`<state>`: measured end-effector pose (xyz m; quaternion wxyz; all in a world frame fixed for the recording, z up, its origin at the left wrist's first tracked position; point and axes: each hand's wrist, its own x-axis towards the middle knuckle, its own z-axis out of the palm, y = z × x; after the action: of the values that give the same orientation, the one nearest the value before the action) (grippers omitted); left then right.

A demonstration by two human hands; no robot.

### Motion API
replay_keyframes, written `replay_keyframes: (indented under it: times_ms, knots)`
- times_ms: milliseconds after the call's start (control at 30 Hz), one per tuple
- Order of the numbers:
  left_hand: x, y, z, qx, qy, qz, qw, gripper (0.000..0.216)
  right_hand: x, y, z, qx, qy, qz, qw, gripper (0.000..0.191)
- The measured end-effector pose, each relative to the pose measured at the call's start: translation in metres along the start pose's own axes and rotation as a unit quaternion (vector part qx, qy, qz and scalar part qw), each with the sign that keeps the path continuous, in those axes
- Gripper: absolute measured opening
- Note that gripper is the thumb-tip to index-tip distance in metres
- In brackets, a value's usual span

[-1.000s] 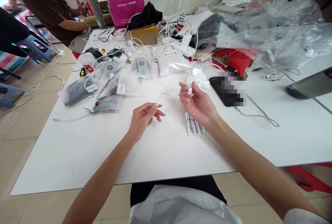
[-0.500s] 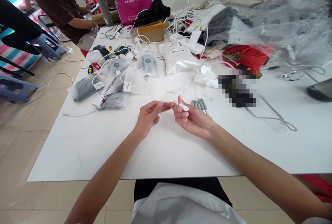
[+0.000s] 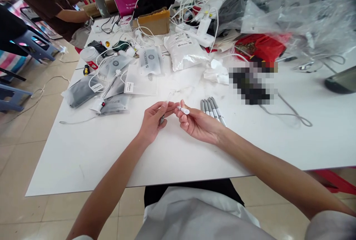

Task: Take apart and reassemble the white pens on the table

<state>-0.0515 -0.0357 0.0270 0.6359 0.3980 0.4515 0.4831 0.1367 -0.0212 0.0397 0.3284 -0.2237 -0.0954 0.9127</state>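
Between the thumb and fingers of my right hand [image 3: 200, 124] is a white pen barrel [image 3: 184, 110], its wide end turned toward me. My left hand [image 3: 152, 121] is closed on a grey pen part [image 3: 161, 120], mostly hidden by the fingers. A thin pale stick [image 3: 169, 97] pokes up past the left thumb; whether it belongs to the grey part I cannot tell. The fingertips of both hands meet near the far end of the barrel. Several grey-and-white pens [image 3: 213, 109] lie side by side on the white table [image 3: 178, 158], just beyond my right hand.
Plastic-packed items [image 3: 83, 91] and a white jar [image 3: 89, 57] are at the left. Behind stand a white padded parcel [image 3: 185, 51], a cardboard box [image 3: 154, 22] and tangled cables [image 3: 189, 4]. Clear plastic wrap [image 3: 303, 13] covers the back right. A person [image 3: 59, 10] stands beyond the left edge.
The view has shifted, so the table contents sit a little higher and further left. Both hands keep their hold, and the barrel's wide end now faces me more.
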Motion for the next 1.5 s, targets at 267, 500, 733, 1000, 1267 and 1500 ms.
replay_keyframes:
  times_ms: [267, 500, 733, 1000, 1267, 1500]
  knots:
    - [0.001, -0.001, -0.001, -0.005, -0.005, -0.003, 1.0, 0.036, 0.002, 0.002, -0.002, -0.024, -0.005, 0.005, 1.0, 0.017]
    - [0.002, 0.001, -0.002, 0.0, 0.019, 0.001, 1.0, 0.038, 0.001, 0.002, -0.003, -0.254, 0.005, -0.163, 0.953, 0.033]
    - [0.0, 0.003, -0.002, -0.026, -0.003, -0.031, 0.999, 0.036, -0.001, 0.002, -0.011, -0.583, 0.055, -0.483, 0.651, 0.009]
    - [0.002, 0.001, -0.006, -0.048, -0.006, -0.036, 0.998, 0.038, 0.003, 0.003, -0.024, -0.661, -0.041, -0.548, 0.512, 0.024]
    - [0.003, 0.002, -0.005, -0.047, 0.003, -0.041, 0.998, 0.04, -0.003, 0.002, -0.021, -0.627, 0.016, -0.425, 0.653, 0.015]
    - [0.002, 0.004, -0.004, -0.016, 0.006, -0.038, 0.999, 0.042, -0.004, 0.003, -0.017, -0.618, 0.046, -0.44, 0.65, 0.014]
